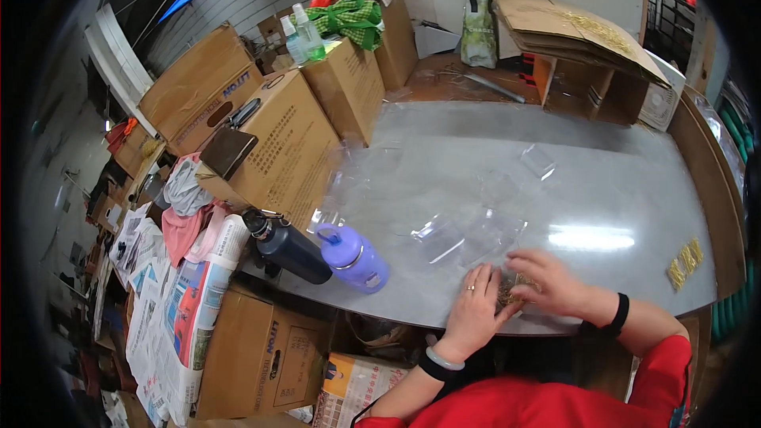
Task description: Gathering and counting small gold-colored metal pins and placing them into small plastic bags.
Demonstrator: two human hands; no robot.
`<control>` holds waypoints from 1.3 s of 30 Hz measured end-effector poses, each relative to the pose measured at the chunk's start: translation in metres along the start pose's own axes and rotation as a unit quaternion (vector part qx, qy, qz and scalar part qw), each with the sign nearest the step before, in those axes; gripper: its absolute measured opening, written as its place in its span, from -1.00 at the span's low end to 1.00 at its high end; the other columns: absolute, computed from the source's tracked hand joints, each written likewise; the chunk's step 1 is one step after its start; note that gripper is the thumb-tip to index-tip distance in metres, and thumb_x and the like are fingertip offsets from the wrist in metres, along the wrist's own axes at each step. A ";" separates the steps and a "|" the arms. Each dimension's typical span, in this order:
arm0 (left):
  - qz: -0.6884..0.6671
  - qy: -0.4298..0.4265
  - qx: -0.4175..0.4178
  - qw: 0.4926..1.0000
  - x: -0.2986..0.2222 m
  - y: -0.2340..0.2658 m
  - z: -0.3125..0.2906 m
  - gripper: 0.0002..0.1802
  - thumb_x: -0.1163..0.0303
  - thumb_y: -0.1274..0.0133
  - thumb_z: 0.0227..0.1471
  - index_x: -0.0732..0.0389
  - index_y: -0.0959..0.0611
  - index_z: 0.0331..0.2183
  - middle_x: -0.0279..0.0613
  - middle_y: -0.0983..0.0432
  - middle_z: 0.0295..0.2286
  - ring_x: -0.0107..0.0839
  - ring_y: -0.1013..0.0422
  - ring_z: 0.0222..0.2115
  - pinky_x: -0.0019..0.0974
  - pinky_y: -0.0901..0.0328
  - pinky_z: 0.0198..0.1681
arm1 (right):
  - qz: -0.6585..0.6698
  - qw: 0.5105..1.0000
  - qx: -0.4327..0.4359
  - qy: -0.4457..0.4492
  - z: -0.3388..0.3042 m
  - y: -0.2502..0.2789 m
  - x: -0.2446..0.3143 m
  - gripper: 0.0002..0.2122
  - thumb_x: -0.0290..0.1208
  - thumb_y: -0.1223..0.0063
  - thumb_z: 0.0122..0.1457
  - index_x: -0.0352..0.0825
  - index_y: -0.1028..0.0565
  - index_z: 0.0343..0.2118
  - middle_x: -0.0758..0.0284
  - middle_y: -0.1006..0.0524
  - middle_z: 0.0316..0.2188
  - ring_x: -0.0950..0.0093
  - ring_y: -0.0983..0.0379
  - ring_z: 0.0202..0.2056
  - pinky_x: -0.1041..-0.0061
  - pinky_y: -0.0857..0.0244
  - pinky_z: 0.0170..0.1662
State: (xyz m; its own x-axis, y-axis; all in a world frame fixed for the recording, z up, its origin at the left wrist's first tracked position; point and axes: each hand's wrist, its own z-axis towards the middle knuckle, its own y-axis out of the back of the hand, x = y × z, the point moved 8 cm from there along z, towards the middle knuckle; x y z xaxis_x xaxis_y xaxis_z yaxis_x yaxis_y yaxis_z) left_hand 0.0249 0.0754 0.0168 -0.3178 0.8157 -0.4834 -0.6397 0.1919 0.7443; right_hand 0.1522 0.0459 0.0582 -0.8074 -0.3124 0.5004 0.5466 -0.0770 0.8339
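At the near edge of the grey tabletop, my two hands are brought together around a small bundle of golden-brown pieces. My left hand, with a ring and a pale bangle, presses against its left side, fingers held together. From the right, my right hand curls its fingers round the other side. The fingers cover much of the bundle, so its exact kind cannot be made out. Just beyond my hands lie thin transparent plastic pieces. Farther back is another transparent plastic piece.
A purple bottle and a dark bottle stand left of my hands. Cardboard boxes line the left side. Golden strips lie at the right edge. Behind, a cardboard stack with golden bits rests on a wooden shelf.
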 end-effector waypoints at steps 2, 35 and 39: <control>0.013 0.017 0.005 1.000 0.005 0.002 0.000 -0.23 0.05 -0.14 0.09 0.49 -0.37 0.10 0.27 -0.27 0.09 0.16 -0.22 0.12 0.05 -0.15 0.21 | -0.049 0.997 -0.063 -0.009 0.019 0.019 -0.020 -0.60 -0.25 -0.20 0.16 -0.27 -0.45 0.03 0.17 -0.38 0.14 0.16 -0.33 0.13 0.23 -0.28 0.14; 0.086 0.040 -0.102 0.990 0.011 0.025 -0.016 -0.17 0.21 -0.30 -0.06 0.35 -0.37 0.17 0.25 -0.28 0.09 0.22 -0.20 0.12 0.09 -0.16 0.19 | 0.486 0.655 -0.561 -0.142 0.069 0.312 -0.314 -0.55 -0.39 0.03 0.32 -0.57 -0.21 0.15 0.00 -0.36 0.01 0.20 -0.45 -0.01 0.33 -0.50 0.00; 0.101 0.047 -0.106 0.988 0.013 0.025 -0.019 -0.22 0.23 -0.26 -0.06 0.38 -0.39 0.14 0.23 -0.31 0.08 0.18 -0.22 0.11 0.07 -0.16 0.20 | 0.532 0.612 -0.575 -0.111 0.098 0.330 -0.331 -0.50 -0.41 0.02 0.32 -0.63 -0.12 0.18 -0.16 -0.22 0.14 0.07 -0.37 0.10 0.27 -0.49 0.08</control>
State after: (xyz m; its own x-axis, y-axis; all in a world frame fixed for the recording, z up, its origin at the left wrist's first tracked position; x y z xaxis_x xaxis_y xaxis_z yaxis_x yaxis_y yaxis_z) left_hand -0.0083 0.0809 0.0201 -0.5114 0.7693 -0.3829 -0.6856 -0.0967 0.7215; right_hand 0.5785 0.2164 0.1907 0.1994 -0.6388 0.7431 0.4806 -0.5970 -0.6423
